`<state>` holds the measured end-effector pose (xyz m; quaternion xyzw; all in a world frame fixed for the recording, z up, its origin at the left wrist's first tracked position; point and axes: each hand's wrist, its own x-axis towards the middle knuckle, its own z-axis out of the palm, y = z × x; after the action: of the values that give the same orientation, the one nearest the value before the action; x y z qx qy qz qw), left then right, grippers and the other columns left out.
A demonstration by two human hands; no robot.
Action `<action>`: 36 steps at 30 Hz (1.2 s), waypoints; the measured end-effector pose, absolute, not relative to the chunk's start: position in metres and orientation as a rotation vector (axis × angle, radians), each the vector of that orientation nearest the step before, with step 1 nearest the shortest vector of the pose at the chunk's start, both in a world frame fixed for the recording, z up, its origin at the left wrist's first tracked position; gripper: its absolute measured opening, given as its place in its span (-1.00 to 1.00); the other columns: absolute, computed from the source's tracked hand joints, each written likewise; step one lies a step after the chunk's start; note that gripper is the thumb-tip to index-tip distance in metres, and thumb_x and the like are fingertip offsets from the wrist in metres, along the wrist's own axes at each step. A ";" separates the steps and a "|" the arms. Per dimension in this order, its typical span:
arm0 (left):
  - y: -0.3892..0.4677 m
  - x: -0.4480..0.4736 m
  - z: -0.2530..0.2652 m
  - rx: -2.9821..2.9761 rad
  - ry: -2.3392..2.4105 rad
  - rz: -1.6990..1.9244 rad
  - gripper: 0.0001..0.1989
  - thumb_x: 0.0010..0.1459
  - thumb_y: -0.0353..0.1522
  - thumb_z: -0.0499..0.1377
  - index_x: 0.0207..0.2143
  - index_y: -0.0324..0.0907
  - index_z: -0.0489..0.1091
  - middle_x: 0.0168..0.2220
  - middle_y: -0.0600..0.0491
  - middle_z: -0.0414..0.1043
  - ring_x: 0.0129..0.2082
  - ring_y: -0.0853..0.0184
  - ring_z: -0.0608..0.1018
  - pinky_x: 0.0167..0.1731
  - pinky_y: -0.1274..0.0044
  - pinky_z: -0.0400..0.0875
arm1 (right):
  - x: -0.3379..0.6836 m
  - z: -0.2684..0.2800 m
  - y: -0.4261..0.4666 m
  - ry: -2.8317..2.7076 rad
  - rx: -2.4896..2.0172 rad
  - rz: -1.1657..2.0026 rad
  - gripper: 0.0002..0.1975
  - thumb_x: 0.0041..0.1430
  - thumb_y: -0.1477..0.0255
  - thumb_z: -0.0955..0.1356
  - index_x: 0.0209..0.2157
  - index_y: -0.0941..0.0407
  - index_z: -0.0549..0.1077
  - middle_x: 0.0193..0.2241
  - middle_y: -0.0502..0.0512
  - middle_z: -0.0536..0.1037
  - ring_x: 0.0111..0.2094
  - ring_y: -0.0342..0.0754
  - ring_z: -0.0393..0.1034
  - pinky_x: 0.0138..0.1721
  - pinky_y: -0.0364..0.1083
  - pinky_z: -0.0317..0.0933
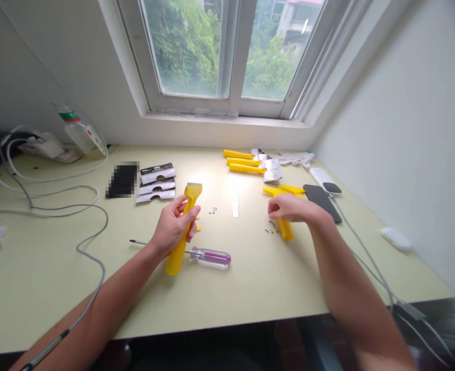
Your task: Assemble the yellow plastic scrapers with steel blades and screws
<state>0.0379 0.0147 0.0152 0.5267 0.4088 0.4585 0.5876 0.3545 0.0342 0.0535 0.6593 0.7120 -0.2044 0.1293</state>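
My left hand point(175, 221) is wrapped round the handle of a yellow scraper point(178, 257), which tilts with its metal-edged head up. Below that hand a screwdriver point(211, 257) with a clear and purple handle lies on the table, its shaft partly behind the scraper. Small yellow pieces point(198, 228) show partly beside the fingers. My right hand point(287, 208) is closed in a pinch just above several small screws point(270, 231); whatever is between its fingertips is too small to make out. Under that hand lies another yellow scraper handle point(286, 230), partly covered.
Small nuts point(213, 210) and thin metal blades point(235, 203) lie mid-table. Card sleeves point(156, 183) sit back left. Yellow scrapers point(245, 162) and white gloves point(297, 158) lie at the back. A dark phone point(322, 202) is at right; cables point(103, 226) run across the left.
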 end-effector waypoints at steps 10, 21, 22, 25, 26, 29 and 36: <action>0.017 0.039 0.009 1.090 0.850 1.052 -0.73 0.13 -0.25 0.27 -0.29 -0.17 0.23 -0.59 0.28 0.20 -0.78 0.59 0.28 -0.79 0.71 0.15 | 0.343 0.038 0.020 1.999 2.039 -0.470 -0.87 -0.02 0.50 0.31 -0.42 0.13 0.51 -0.33 0.17 0.58 -0.32 0.00 0.44 -0.39 -0.11 0.14; 0.012 0.037 0.009 1.041 0.739 0.917 -0.69 0.12 -0.21 0.25 -0.25 -0.16 0.21 -0.52 0.25 0.23 -0.77 0.59 0.27 -0.81 0.71 0.14 | 0.334 0.038 0.019 2.035 2.019 -0.462 -0.89 -0.01 0.47 0.29 -0.43 0.10 0.47 -0.38 0.13 0.57 -0.40 -0.05 0.40 -0.46 -0.11 0.05; 0.012 0.038 0.007 1.039 0.738 0.921 -0.69 0.12 -0.21 0.25 -0.26 -0.16 0.21 -0.51 0.25 0.24 -0.77 0.60 0.28 -0.82 0.71 0.14 | 0.335 0.037 0.020 2.039 2.024 -0.478 -0.89 0.00 0.45 0.29 -0.43 0.10 0.46 -0.38 0.12 0.57 -0.39 -0.05 0.40 -0.46 -0.11 0.06; 0.013 0.040 0.003 1.033 0.739 0.925 -0.70 0.13 -0.21 0.24 -0.28 -0.15 0.19 -0.49 0.24 0.24 -0.77 0.59 0.29 -0.83 0.71 0.13 | 0.336 0.036 0.020 2.060 2.027 -0.524 -0.88 0.04 0.43 0.28 -0.46 0.09 0.45 -0.41 0.10 0.56 -0.41 -0.04 0.40 -0.45 -0.11 0.07; 0.013 0.040 0.002 1.032 0.743 0.923 -0.70 0.13 -0.21 0.24 -0.28 -0.15 0.19 -0.49 0.24 0.24 -0.77 0.59 0.29 -0.83 0.71 0.14 | 0.335 0.036 0.020 2.070 2.020 -0.529 -0.88 0.05 0.43 0.27 -0.47 0.09 0.44 -0.42 0.10 0.56 -0.41 -0.04 0.40 -0.45 -0.10 0.07; 0.014 0.040 0.000 1.038 0.750 0.928 -0.68 0.12 -0.18 0.24 -0.30 -0.15 0.18 -0.50 0.24 0.25 -0.77 0.59 0.29 -0.83 0.70 0.14 | 0.334 0.036 0.020 2.089 2.009 -0.514 -0.88 0.06 0.44 0.26 -0.49 0.09 0.41 -0.44 0.11 0.55 -0.42 -0.05 0.38 -0.46 -0.10 0.05; 0.013 0.040 0.004 1.037 0.757 0.923 -0.66 0.09 -0.18 0.26 -0.28 -0.16 0.20 -0.49 0.23 0.24 -0.77 0.59 0.28 -0.83 0.71 0.15 | 0.336 0.033 0.022 2.200 2.011 -0.480 -0.87 0.09 0.43 0.27 -0.46 0.09 0.44 -0.38 0.11 0.55 -0.38 -0.04 0.37 -0.41 -0.09 0.10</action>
<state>0.0399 0.0126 0.0042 0.4663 0.3404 0.4148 0.7033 0.3356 0.0215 0.0332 0.6647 0.7275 -0.1588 0.0612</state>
